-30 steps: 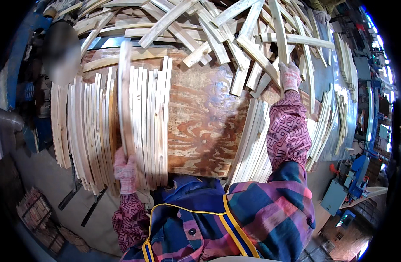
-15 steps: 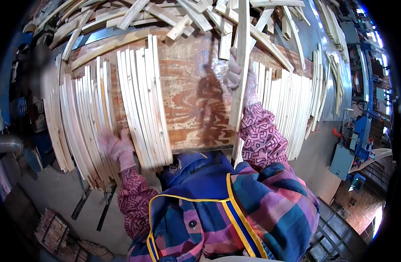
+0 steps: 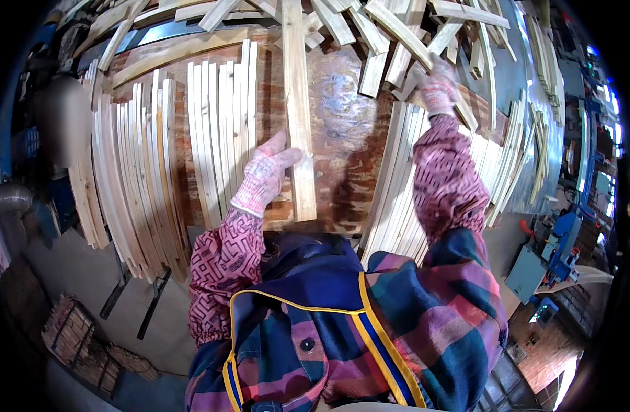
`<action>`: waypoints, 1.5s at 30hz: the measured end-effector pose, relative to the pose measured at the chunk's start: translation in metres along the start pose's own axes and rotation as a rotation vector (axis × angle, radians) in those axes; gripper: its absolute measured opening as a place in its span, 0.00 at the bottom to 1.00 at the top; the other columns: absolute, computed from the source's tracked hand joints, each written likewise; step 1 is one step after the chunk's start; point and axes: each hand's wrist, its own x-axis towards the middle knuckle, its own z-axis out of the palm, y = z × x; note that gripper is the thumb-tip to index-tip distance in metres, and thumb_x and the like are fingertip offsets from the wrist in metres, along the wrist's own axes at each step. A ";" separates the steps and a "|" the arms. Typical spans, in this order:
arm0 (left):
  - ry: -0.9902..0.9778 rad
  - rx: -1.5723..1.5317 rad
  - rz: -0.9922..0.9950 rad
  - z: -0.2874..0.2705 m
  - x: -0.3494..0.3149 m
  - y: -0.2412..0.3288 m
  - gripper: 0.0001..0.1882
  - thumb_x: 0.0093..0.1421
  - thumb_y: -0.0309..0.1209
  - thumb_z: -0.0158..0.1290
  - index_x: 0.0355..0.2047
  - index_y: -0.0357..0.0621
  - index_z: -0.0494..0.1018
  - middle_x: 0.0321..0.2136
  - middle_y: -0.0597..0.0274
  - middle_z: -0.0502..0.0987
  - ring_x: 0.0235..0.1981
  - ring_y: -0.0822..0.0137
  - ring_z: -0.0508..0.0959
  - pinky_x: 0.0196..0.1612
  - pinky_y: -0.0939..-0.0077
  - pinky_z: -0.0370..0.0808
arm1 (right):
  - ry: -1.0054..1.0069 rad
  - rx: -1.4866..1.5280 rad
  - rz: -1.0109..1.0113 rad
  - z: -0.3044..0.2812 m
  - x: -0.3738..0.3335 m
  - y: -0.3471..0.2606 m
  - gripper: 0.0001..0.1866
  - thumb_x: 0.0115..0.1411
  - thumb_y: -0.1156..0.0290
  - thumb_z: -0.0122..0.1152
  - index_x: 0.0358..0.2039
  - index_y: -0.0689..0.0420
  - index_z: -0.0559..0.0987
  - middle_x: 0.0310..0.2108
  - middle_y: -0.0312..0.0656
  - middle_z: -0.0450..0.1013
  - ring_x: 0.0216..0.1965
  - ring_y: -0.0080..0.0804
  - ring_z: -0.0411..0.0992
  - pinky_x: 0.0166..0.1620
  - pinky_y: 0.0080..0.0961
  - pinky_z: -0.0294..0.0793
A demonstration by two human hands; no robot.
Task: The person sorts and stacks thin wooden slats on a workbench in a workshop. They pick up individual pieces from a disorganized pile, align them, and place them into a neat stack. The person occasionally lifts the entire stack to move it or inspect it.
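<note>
Wooden slat (image 3: 299, 103) centre stage, running lengthwise above the reddish-brown plywood board (image 3: 349, 168), its far end cut off by the upper edge of the view! Left hand (image 3: 263, 172), in a pale knitted glove, has it pinched near its lower end, thumb across the upper face at the left edge, some fingers hidden. Over to the other side, and the right hand (image 3: 437, 89), gloved as well, is up at the near edge of the loose pile (image 3: 373, 41), on a slanting slat (image 3: 401, 31) that shows above and below it; those fingers are blurred, so whether they're wrapped round the wood or just lying on it, I can't tell.

Look at the line-up: just left of the board's bare middle, an inner row (image 3: 222, 137) of slats side by side, and beyond a gap, an outer row (image 3: 140, 185). Above these 2, a crosswise slat (image 3: 181, 56) lies at an angle. Across the board, a right-hand row (image 3: 394, 185) runs partly under the patterned pink sleeve (image 3: 449, 172). Down below, a navy apron (image 3: 315, 281) with yellow edging, and off to the far right, a grey machine box (image 3: 524, 273)
</note>
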 end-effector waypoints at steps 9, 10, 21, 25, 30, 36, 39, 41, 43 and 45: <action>0.228 -0.447 -0.083 -0.014 0.008 -0.034 0.22 0.66 0.34 0.53 0.56 0.35 0.67 0.43 0.51 0.79 0.42 0.59 0.81 0.49 0.60 0.80 | -0.273 -0.220 -0.149 -0.022 0.057 0.003 0.30 0.51 0.54 0.63 0.55 0.47 0.76 0.52 0.50 0.75 0.53 0.47 0.75 0.54 0.39 0.75; 0.145 -0.486 -0.109 -0.018 0.006 -0.031 0.22 0.67 0.37 0.52 0.56 0.35 0.68 0.43 0.51 0.79 0.42 0.59 0.81 0.48 0.61 0.80 | -0.342 -0.333 -0.084 -0.046 0.049 -0.022 0.28 0.50 0.56 0.63 0.53 0.48 0.78 0.50 0.50 0.76 0.51 0.47 0.76 0.52 0.39 0.76; 0.278 0.229 -0.008 -0.055 -0.064 -0.024 0.28 0.60 0.31 0.61 0.59 0.33 0.67 0.50 0.51 0.77 0.48 0.65 0.78 0.52 0.76 0.75 | 0.030 0.131 -0.811 -0.034 -0.118 -0.058 0.27 0.47 0.73 0.61 0.51 0.48 0.74 0.49 0.43 0.72 0.52 0.47 0.71 0.53 0.44 0.72; 0.452 0.593 0.385 -0.160 -0.156 -0.004 0.30 0.60 0.26 0.59 0.63 0.37 0.64 0.54 0.54 0.75 0.50 0.68 0.76 0.56 0.75 0.73 | -0.282 -0.051 -1.262 0.021 -0.216 -0.110 0.25 0.42 0.72 0.65 0.44 0.40 0.75 0.45 0.34 0.70 0.49 0.39 0.70 0.52 0.45 0.72; 0.927 1.190 0.286 -0.308 -0.236 0.084 0.26 0.57 0.31 0.55 0.58 0.42 0.70 0.49 0.51 0.77 0.50 0.61 0.77 0.53 0.71 0.74 | 0.097 0.192 -1.220 0.000 -0.256 -0.157 0.21 0.49 0.76 0.59 0.44 0.43 0.75 0.42 0.38 0.70 0.43 0.41 0.71 0.48 0.42 0.73; 0.986 1.664 0.070 -0.487 -0.259 0.131 0.38 0.52 0.38 0.62 0.64 0.50 0.65 0.67 0.53 0.58 0.67 0.56 0.59 0.68 0.72 0.56 | -0.024 0.262 -0.431 0.017 -0.318 -0.133 0.32 0.50 0.79 0.59 0.59 0.56 0.69 0.57 0.49 0.67 0.60 0.48 0.63 0.63 0.40 0.65; 0.934 1.546 0.112 -0.554 -0.266 0.135 0.44 0.54 0.40 0.62 0.69 0.52 0.56 0.67 0.51 0.59 0.67 0.53 0.61 0.67 0.70 0.58 | -0.131 0.438 -0.173 0.044 -0.353 -0.129 0.35 0.55 0.76 0.61 0.65 0.57 0.64 0.62 0.49 0.63 0.62 0.46 0.63 0.63 0.35 0.66; 0.891 1.472 0.053 -0.545 -0.250 0.155 0.46 0.54 0.41 0.62 0.70 0.53 0.51 0.66 0.50 0.61 0.66 0.52 0.62 0.67 0.67 0.60 | -0.205 0.580 -0.017 0.042 -0.378 -0.139 0.34 0.56 0.75 0.61 0.64 0.58 0.64 0.62 0.51 0.62 0.65 0.47 0.59 0.66 0.36 0.60; 0.895 1.377 0.000 -0.519 -0.238 0.175 0.48 0.53 0.42 0.62 0.70 0.53 0.50 0.62 0.47 0.66 0.63 0.49 0.66 0.64 0.62 0.64 | -0.241 0.506 0.035 0.027 -0.393 -0.154 0.34 0.57 0.73 0.62 0.65 0.57 0.63 0.62 0.51 0.62 0.65 0.46 0.59 0.66 0.36 0.60; 0.958 1.493 -0.166 -0.484 -0.227 0.196 0.48 0.51 0.42 0.63 0.70 0.52 0.52 0.61 0.46 0.68 0.62 0.48 0.67 0.63 0.61 0.65 | -0.258 0.374 0.046 0.034 -0.398 -0.148 0.34 0.59 0.67 0.62 0.65 0.54 0.63 0.62 0.50 0.63 0.64 0.46 0.60 0.65 0.37 0.61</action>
